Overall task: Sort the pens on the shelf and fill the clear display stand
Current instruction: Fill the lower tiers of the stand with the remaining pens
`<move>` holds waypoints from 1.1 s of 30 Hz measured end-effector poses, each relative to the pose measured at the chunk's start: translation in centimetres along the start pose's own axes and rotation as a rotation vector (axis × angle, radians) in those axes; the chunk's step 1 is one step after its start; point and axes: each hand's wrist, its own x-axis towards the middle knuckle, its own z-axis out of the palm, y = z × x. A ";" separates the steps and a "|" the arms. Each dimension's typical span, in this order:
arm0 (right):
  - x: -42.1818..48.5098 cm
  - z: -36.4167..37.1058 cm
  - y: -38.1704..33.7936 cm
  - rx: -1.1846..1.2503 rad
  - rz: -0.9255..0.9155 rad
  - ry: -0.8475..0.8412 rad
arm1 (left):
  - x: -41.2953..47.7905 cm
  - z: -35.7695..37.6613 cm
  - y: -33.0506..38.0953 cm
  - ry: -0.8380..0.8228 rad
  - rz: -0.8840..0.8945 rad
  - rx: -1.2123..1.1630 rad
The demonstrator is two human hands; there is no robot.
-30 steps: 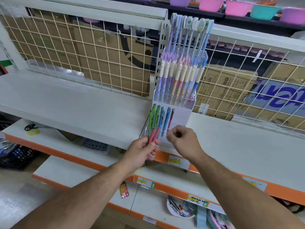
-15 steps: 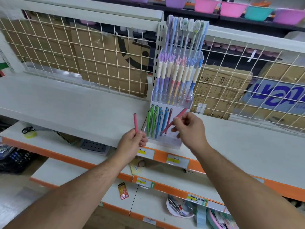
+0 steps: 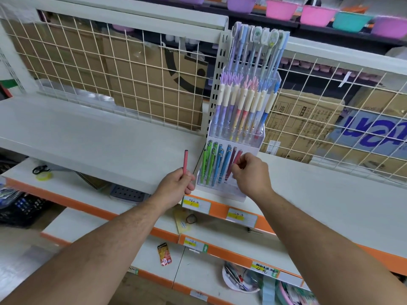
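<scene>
A clear tiered display stand [image 3: 255, 142] stands on the white shelf [image 3: 92, 137]. Its upper tiers hold pastel pens [image 3: 242, 108]. The lowest tier holds green pens [image 3: 208, 160], blue pens [image 3: 221, 165] and maroon ones. My right hand [image 3: 251, 175] pinches a red pen [image 3: 236, 160] at the right end of that lowest row, its lower end down in the tier. My left hand [image 3: 176, 186] grips one pink-red pen [image 3: 185, 161] upright, just left of the stand.
A wire grid [image 3: 110, 69] backs the shelf, with cardboard boxes [image 3: 154, 84] behind it. Price labels [image 3: 241, 216] line the orange shelf edge. On lower shelves lie scissors [image 3: 40, 169], a tape roll [image 3: 44, 176] and a bowl of pens [image 3: 240, 278]. Coloured bowls [image 3: 317, 15] sit above.
My right hand took a red pen from the left hand's bunch and carried it up to the right end of the stand's lowest row. My left hand now holds one pen upright.
</scene>
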 end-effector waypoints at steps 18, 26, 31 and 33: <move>-1.2 0.1 -0.4 -0.029 0.071 -0.035 | -2.2 0.9 0.4 -0.035 0.095 0.038; -5.3 0.3 -1.4 0.359 -0.129 -0.335 | -4.1 4.0 2.1 -0.125 0.208 0.080; -4.9 -0.5 -1.1 0.350 -0.088 -0.237 | -3.5 3.3 2.1 -0.169 0.242 0.327; -4.2 -1.3 -1.0 0.378 -0.030 -0.124 | -2.8 2.3 1.7 -0.081 0.270 0.524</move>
